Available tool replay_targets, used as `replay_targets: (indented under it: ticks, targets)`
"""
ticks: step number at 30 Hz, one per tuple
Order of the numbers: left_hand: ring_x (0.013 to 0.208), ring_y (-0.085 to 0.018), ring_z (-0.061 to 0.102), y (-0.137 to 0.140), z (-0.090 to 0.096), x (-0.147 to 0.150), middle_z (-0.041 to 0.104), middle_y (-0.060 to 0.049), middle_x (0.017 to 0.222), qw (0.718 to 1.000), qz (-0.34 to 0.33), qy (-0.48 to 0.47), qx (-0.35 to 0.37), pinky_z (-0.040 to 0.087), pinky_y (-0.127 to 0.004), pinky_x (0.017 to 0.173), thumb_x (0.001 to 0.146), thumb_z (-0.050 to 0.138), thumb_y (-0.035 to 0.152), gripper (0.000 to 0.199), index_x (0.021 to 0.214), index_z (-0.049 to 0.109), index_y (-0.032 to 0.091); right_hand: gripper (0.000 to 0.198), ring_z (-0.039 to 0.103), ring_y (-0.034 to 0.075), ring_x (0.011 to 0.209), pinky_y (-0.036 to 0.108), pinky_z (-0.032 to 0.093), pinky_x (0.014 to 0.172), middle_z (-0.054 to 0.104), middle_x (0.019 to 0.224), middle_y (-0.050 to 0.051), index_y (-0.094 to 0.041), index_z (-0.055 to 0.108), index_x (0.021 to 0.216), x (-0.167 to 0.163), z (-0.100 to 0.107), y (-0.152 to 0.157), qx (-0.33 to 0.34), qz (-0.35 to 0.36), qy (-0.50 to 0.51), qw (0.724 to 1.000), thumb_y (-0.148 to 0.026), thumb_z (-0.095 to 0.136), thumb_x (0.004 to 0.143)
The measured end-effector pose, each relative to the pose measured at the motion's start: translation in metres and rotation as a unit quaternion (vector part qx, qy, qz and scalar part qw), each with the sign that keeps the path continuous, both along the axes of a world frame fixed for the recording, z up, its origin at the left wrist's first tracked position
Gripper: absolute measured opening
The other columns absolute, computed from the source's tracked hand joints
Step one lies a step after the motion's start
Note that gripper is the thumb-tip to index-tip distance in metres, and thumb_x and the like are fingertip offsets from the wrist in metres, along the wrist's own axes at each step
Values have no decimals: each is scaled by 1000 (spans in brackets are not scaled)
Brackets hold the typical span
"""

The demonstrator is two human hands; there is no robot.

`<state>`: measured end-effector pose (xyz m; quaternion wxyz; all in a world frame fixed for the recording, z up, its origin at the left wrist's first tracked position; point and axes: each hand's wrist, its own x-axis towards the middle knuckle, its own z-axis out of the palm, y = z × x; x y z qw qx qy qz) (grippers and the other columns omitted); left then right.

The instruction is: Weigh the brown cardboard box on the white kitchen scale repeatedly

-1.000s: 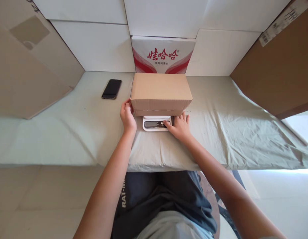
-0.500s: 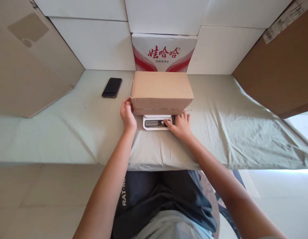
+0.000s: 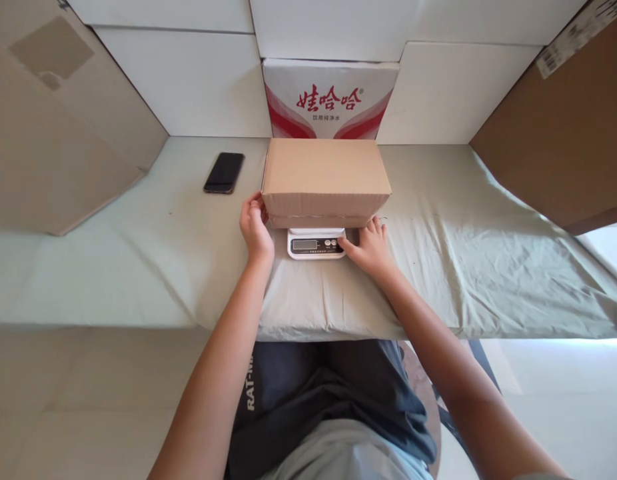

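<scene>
A brown cardboard box (image 3: 326,170) rests on a small white kitchen scale (image 3: 316,255), whose front panel with display and round buttons sticks out below it. My left hand (image 3: 256,227) is bent round the box's lower left front corner; some of its fingertips are hidden by the box. On the other side, my right hand (image 3: 371,250) is open with its fingers apart, near the lower right of the box. Its thumb touches the right end of the scale's panel, beside the buttons. No reading can be made out on the display.
Left of the box, a black phone (image 3: 224,173) lies on the light green cloth (image 3: 113,267). A white and red printed carton (image 3: 331,100) stands behind the box, against white panels (image 3: 188,87). Large brown cartons flank the cloth at left (image 3: 73,133) and right (image 3: 553,140).
My right thumb has moved right, off the buttons to the panel's right end, uncovering them. My left hand stays at the box. The view has shifted slightly.
</scene>
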<state>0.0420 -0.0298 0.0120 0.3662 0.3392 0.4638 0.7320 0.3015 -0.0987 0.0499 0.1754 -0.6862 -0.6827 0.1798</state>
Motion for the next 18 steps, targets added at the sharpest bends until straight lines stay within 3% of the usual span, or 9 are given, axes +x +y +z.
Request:
replay_targets:
  ticks: [6, 11, 14, 18]
  targets:
    - [134, -29, 81, -2, 4, 1, 86, -15, 136, 1000, 17, -18, -19, 66, -35, 105, 107, 63, 56, 41, 123, 76, 21, 87, 20, 53, 183, 82, 15, 148, 39, 193, 22, -15, 54, 172, 9, 1, 4, -12, -11, 4, 1000, -58, 58, 96]
    - [130, -29, 83, -2, 4, 1, 87, -13, 131, 1000, 13, -16, 1, 67, -32, 98, 98, 69, 62, 48, 121, 78, 21, 96, 18, 60, 183, 88, 11, 146, 37, 192, 27, -11, 53, 171, 20, -3, 8, -6, -36, 61, 997, -61, 61, 90]
    - [122, -29, 83, -3, 5, 3, 87, -12, 119, 1000, 1, -11, 29, 67, -31, 93, 92, 74, 69, 53, 114, 80, 21, 84, 36, 57, 178, 92, 11, 144, 53, 184, 23, -22, 56, 164, 24, -3, 9, 45, -25, 140, 989, -58, 63, 89]
    - [94, -23, 76, -4, 7, 5, 76, -6, 89, 999, -1, 20, 49, 62, -28, 79, 94, 75, 68, 47, 86, 73, 22, 57, 66, 52, 152, 89, 17, 147, 80, 151, 17, -28, 64, 140, 20, -1, 5, 64, 18, 205, 977, -55, 67, 90]
